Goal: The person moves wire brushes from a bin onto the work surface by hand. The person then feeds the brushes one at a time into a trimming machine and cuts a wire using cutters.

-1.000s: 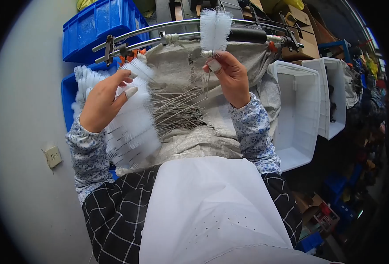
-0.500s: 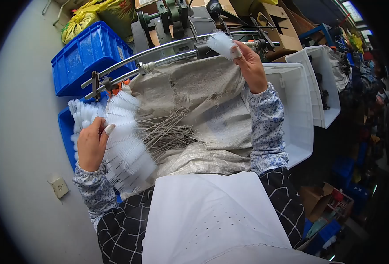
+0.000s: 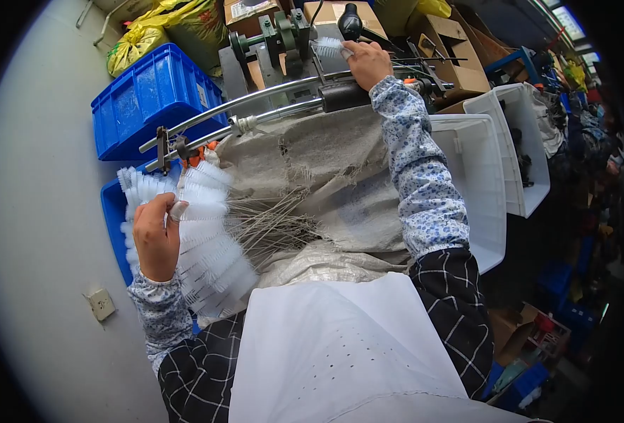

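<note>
A pile of white bristle brushes [image 3: 213, 233] with thin wire stems [image 3: 276, 222] lies at the left, over a grey woven sack [image 3: 319, 151]. My left hand [image 3: 158, 240] rests on the pile's left side, thumb and forefinger pinched together. Whatever is between them is hidden among the bristles. Farther out, beyond the metal rails [image 3: 276, 109], my right hand [image 3: 370, 63] closes on a single white bristle brush [image 3: 328, 47], whose bristled end points left. A wrapping covers the left thumb tip.
Beyond the rails stands a green machine [image 3: 283, 35] with a black-headed part [image 3: 350, 22] beside it. A blue crate [image 3: 153, 99] is at the back left. White bins [image 3: 477, 183] stand at the right, cardboard boxes [image 3: 449, 53] behind them. The wall borders the left.
My right hand has moved forward and left with the brush, past the rails, and the brush now lies lower and flatter. My left hand has stayed at the pile, its fingers shifting slightly.
</note>
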Available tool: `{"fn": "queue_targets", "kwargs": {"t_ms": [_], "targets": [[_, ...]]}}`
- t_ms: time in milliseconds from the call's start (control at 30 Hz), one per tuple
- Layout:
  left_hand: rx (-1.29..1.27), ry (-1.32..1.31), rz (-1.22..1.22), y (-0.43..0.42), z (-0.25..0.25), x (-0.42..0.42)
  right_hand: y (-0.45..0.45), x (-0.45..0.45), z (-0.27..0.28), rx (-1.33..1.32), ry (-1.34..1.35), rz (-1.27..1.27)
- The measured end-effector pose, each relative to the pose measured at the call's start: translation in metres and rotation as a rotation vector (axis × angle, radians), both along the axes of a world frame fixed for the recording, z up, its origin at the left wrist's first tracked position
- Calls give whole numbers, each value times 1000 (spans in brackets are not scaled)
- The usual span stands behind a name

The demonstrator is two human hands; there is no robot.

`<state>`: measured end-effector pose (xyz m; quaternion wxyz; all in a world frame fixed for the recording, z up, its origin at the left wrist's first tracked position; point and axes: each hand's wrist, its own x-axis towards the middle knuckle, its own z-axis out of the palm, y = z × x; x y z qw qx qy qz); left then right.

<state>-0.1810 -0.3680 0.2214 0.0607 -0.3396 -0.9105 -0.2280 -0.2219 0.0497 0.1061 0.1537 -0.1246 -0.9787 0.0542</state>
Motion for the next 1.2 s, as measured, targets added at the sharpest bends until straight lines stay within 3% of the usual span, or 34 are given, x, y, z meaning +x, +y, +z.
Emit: {"fn": "queue_targets", "kwargs": {"t_ms": [200,367,567,667,1033,1133,1200], "targets": [[200,-10,-43,3,-6,-4,3,-9,7,61,-66,-20],[383,-63,-137,0,-5,-7,5,-8,4,67,26,58],[733,50,64,-16,15,-12,7,-11,6,32,-70,47],[761,23,117,-19,14,-11,15,-17,-1,106,-98,54],[649,-117,-45,5,1,2,24,-29,-18,184,-211,134],[663,-71,-53,1,1,1,24,-8,-8,172,-73,-30],[675,-61,-41,-1,0,0,27,0,0,159,-197,-129]]}}
